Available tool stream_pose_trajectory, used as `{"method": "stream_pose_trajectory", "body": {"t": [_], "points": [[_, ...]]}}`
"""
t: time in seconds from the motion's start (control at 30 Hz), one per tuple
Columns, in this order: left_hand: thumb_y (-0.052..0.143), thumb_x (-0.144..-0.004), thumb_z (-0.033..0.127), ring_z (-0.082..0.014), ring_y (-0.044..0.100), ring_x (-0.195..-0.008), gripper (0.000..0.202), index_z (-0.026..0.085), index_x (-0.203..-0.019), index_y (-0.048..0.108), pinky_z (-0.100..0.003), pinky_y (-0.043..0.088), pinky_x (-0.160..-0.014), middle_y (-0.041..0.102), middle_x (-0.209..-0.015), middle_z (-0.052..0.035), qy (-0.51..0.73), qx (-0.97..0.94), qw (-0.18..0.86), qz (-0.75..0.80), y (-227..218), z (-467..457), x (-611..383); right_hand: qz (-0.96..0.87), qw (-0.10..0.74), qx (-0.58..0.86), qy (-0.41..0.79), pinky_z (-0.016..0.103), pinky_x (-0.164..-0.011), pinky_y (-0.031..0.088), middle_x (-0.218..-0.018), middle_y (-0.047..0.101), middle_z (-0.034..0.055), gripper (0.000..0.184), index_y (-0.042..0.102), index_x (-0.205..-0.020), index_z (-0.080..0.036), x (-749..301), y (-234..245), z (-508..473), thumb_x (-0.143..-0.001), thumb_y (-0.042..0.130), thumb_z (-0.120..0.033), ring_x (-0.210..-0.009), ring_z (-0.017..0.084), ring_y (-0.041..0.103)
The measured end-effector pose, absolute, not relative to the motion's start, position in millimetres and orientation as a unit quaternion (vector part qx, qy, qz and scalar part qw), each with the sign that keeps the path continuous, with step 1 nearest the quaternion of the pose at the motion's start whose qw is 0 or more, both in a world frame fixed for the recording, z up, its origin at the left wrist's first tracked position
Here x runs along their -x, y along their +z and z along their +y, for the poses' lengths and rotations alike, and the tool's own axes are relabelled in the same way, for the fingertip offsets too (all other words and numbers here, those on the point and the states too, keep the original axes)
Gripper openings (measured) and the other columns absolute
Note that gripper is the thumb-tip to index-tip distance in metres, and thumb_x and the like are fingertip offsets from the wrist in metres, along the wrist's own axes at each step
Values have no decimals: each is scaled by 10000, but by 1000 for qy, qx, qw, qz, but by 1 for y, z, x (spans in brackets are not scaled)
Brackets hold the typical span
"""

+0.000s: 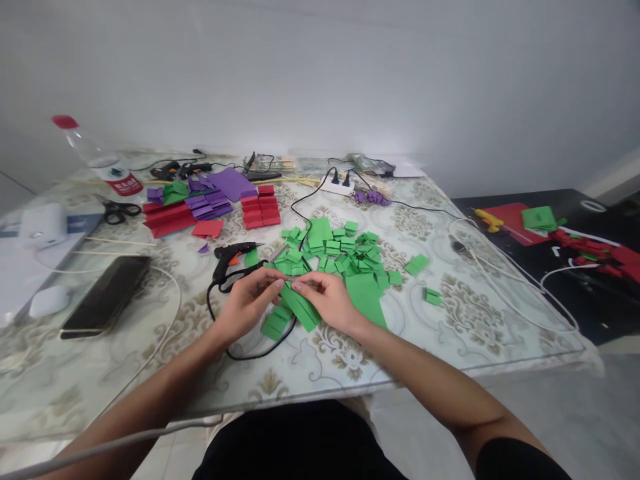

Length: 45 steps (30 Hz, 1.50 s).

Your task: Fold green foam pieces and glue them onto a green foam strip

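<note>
Between both hands is a folded strip of green paper (301, 308), creased along its length and tilted toward me. My left hand (253, 297) pinches its upper left edge with thumb and fingers. On the other side, my right hand (327, 300) grips the strip's upper edge, thumb close to the left thumb. A pile of small folded green paper pieces (345, 250) lies just beyond the hands. Under the right wrist rests a larger green sheet (366, 297). A black glue gun (233, 257) lies beyond the left hand, its cord looping below the hands.
Red folded papers (261, 208) and purple papers (209, 203) lie farther back, near a white power strip (337, 186). At left are a phone (106, 295), scissors (117, 209) and a bottle (113, 170). A yellow glue gun (489, 220) rests on a black surface at right.
</note>
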<state>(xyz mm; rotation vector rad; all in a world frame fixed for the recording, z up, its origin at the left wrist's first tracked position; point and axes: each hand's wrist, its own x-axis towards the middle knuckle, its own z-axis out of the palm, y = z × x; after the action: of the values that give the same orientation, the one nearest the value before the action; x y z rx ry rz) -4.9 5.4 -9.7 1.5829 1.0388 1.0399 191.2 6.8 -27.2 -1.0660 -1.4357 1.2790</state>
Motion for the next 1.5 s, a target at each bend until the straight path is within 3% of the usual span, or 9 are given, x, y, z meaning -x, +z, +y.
{"method": "stream_pose_trajectory", "body": {"t": [0.13, 0.33, 0.73, 1.5], "points": [[669, -938, 439, -133, 634, -595, 287, 161, -878, 698, -233, 509, -602, 655, -660, 4, 411, -658, 462, 430, -9, 8, 5, -593, 452, 431, 509, 292, -697, 518, -868, 796, 63, 256, 794, -911, -176, -192, -26, 5, -856, 748, -421, -745, 186, 690], [644, -949, 464, -144, 620, -585, 312, 163, -886, 694, -248, 486, -596, 646, -622, 5, 394, -672, 449, 438, -10, 9, 6, -596, 445, 429, 513, 286, -688, 507, -865, 789, 56, 268, 797, -919, -182, -192, -26, 4, -867, 744, -440, -742, 180, 681], [650, -931, 453, -139, 603, -575, 302, 159, -870, 684, -244, 482, -583, 646, -611, 5, 389, -674, 439, 449, -10, 8, 4, -605, 435, 427, 513, 284, -699, 502, -868, 781, 57, 226, 783, -926, -158, -192, -23, 5, -892, 699, -365, -759, 180, 678], [659, -940, 423, -142, 619, -634, 257, 170, -905, 680, -245, 486, -604, 652, -718, -3, 391, -676, 436, 447, -17, 8, 5, -597, 435, 433, 516, 276, -657, 497, -826, 770, 51, 260, 782, -895, -162, -192, -23, 4, -867, 729, -415, -714, 176, 665]]}}
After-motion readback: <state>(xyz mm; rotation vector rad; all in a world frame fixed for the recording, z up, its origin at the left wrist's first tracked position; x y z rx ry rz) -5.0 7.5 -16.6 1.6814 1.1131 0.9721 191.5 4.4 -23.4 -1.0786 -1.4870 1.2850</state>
